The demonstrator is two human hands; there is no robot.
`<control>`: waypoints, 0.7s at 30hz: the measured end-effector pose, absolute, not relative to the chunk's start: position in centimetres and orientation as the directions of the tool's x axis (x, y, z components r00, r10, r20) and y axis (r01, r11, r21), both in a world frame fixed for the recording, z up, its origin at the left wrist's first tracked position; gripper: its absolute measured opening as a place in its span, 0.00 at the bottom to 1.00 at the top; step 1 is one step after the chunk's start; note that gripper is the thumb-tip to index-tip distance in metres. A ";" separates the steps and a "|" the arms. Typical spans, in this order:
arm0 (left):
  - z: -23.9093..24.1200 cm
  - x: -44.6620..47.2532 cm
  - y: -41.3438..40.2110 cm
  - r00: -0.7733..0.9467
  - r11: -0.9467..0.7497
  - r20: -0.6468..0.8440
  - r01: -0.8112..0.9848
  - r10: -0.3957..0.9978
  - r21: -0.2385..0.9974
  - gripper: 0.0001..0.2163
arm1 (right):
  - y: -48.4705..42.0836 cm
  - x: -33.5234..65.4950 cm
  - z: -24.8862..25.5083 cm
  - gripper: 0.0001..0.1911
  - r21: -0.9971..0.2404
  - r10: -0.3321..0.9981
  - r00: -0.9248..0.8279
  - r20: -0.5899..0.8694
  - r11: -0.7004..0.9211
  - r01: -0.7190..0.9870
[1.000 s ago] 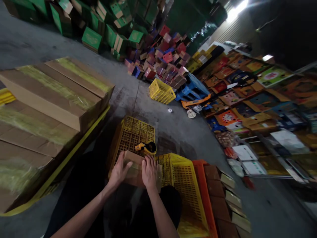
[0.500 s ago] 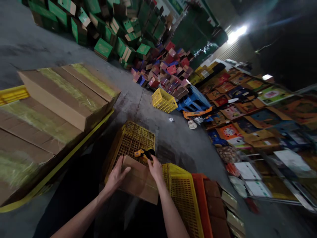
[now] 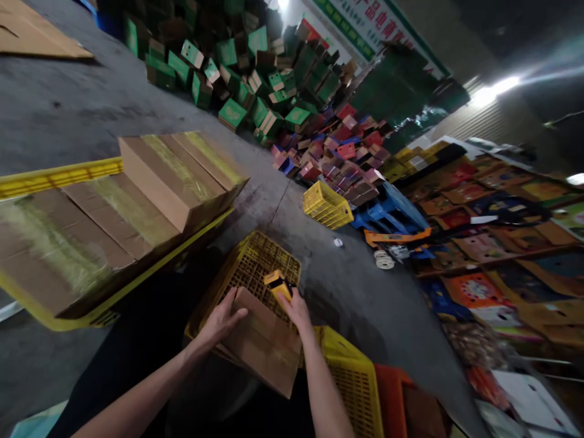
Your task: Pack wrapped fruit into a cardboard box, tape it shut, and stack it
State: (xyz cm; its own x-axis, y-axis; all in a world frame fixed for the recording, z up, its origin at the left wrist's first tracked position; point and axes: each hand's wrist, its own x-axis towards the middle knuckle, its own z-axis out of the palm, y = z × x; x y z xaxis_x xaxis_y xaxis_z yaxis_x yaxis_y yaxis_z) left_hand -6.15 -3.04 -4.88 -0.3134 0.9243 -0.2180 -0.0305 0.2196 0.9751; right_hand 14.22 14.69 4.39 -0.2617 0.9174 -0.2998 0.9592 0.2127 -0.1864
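Observation:
A brown cardboard box [image 3: 267,344] rests slanted on an upturned yellow plastic crate [image 3: 262,258] in front of me. My left hand [image 3: 223,319] grips its left end, thumb over the top and fingers down the side. Held in my right hand [image 3: 295,307] is a yellow-and-black hand tool [image 3: 278,285], over the box's far edge; its exact kind is unclear. The right fingers wrap around the tool and are partly hidden.
At left, a yellow crate [image 3: 61,173] holds several taped boxes [image 3: 177,176]. Close on my right stand a yellow basket [image 3: 351,365] and an orange crate [image 3: 392,395]. Farther off are a yellow crate [image 3: 327,205], a pallet jack [image 3: 396,237] and piled green boxes [image 3: 235,112].
The view has swung left, so the surroundings sit further right. The tool in my right hand has turned, showing more of its yellow body. My left hand stays on the box.

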 end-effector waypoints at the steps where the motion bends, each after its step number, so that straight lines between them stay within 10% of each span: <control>1: -4.9 -6.2 -3.1 -0.310 0.209 -0.208 -0.032 0.928 0.977 0.38 | 14.5 14.5 5.7 0.25 -0.230 0.916 -0.286 -0.280 0.225 0.947; 8: -4.5 -6.4 -3.4 -0.310 0.217 -0.219 -0.041 0.925 0.975 0.37 | 9.0 14.1 10.5 0.29 -0.743 0.727 -0.562 -0.394 0.108 0.661; 21: -5.0 -6.2 -3.0 -0.331 0.177 -0.198 -0.092 0.923 0.980 0.38 | 7.6 12.8 11.6 0.33 -0.764 0.451 -0.654 -0.607 -0.103 0.638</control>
State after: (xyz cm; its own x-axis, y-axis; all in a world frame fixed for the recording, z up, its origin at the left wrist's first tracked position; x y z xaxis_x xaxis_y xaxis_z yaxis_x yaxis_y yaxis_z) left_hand -6.22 -2.98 -4.96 -0.3312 0.9226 -0.1980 -0.0923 0.1772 0.9798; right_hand 12.81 7.61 11.56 -0.6544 0.4509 -0.6070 0.6375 -0.1028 -0.7636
